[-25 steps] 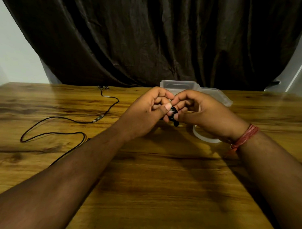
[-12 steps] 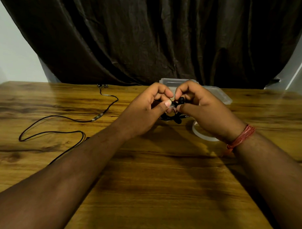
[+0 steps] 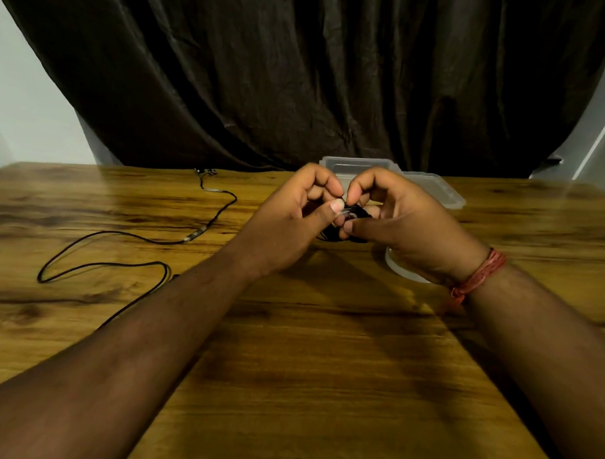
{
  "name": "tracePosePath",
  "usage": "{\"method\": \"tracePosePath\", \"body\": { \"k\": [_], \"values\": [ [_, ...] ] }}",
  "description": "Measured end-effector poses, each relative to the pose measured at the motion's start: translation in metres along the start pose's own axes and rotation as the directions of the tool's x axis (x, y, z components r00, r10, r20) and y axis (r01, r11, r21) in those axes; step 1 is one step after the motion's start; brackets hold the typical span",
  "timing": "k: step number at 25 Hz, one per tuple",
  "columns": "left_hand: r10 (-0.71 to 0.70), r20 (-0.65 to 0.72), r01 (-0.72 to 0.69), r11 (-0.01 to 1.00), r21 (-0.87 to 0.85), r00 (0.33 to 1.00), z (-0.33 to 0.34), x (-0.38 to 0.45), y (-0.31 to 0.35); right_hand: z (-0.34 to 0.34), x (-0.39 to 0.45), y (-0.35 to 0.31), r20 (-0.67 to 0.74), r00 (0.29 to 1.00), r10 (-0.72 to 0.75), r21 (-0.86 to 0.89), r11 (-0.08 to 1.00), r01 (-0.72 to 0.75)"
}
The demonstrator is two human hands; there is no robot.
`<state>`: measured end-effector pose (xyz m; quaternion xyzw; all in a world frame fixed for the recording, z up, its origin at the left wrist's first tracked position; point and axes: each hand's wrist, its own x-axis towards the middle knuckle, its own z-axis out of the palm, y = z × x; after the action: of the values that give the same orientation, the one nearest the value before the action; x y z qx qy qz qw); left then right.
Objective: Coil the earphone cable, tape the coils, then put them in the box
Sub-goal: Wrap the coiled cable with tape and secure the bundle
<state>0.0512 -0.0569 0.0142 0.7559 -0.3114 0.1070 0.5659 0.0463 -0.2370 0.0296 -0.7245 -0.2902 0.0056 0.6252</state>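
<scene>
Hands pinch coil (image 3: 350,221) above table (image 3: 290,332): left hand (image 3: 287,225) and right hand (image 3: 404,226) curled on it, just before box (image 3: 439,191); loose cable (image 3: 122,254) lies far left of box.

A single wide-angle view sits on the person's head, looking forward and down along both forearms, which enter from the bottom corners. The left hand (image 3: 287,222) and right hand (image 3: 400,222) meet near the frame's centre, close to the lens. Beyond them the wooden table (image 3: 306,367) runs to a dark curtain (image 3: 316,75). No second view overlaps it.
</scene>
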Motion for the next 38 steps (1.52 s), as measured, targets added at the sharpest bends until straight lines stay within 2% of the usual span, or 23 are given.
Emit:
{"method": "tracePosePath", "body": {
  "k": [4,7,11,20,25,29,32,38],
  "values": [
    [0.019,0.02,-0.019,0.999,0.038,1.0,-0.002,0.0,-0.001,-0.001,0.0,0.0,-0.011,0.999,-0.045,0.066,0.997,0.046],
    [0.045,0.023,-0.047,0.996,0.073,0.999,-0.001,-0.001,0.002,-0.001,0.0,-0.001,-0.039,0.999,-0.02,0.133,0.991,0.025],
    [0.061,0.01,-0.062,0.985,0.162,0.998,0.002,-0.004,0.006,-0.002,0.0,-0.001,-0.058,0.998,-0.006,0.14,0.99,0.014],
    [0.057,-0.001,-0.056,0.969,0.239,0.998,0.003,-0.005,0.01,-0.005,-0.002,-0.001,-0.036,0.999,-0.014,-0.042,0.999,0.013],
    [0.081,-0.006,-0.076,0.957,0.281,0.997,0.003,-0.007,0.01,-0.007,0.002,0.005,-0.037,0.999,-0.009,-0.248,0.969,-0.001],
    [0.091,-0.023,-0.079,0.944,0.321,0.996,0.004,-0.007,0.006,-0.008,0.003,0.008,-0.013,1.0,0.001,-0.31,0.951,-0.005],
    [0.13,-0.031,-0.108,0.916,0.387,0.991,0.006,-0.005,0.003,-0.004,0.005,0.009,-0.039,0.999,-0.01,-0.44,0.898,-0.008],
    [0.203,-0.02,-0.167,0.858,0.486,0.979,0.011,-0.004,0.002,-0.003,0.005,0.011,-0.053,0.994,-0.092,-0.694,0.72,0.03]
  ]
}}
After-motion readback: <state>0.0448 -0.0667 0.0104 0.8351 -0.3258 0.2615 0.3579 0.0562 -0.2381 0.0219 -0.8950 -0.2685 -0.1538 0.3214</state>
